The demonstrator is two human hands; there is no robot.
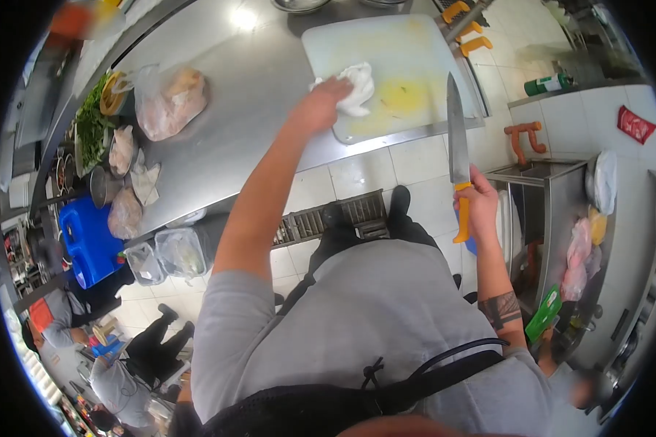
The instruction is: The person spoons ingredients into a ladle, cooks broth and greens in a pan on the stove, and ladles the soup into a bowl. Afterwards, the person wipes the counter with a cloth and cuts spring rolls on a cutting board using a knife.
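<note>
At the left edge of a white cutting board (328, 47), my left hand (323, 103) is closed on a crumpled white cloth (356, 89). Yellow stains with small dark bits mark the board to the right of the cloth. My right hand (481, 204) grips the yellow-orange handle of a large knife (457, 138), held out past the board's right side. The blade points away from me, towards the far edge of the counter. The fingertips of my left hand are partly hidden by the cloth.
On the steel counter (251, 95) are a bag of raw meat (171, 105), smaller bags and leafy greens (93, 124). Yellow-handled tools (476, 45) hang beyond the board. A blue container (87, 240) stands at left. Other people (124, 382) work at lower left; another person (579, 393) is at lower right.
</note>
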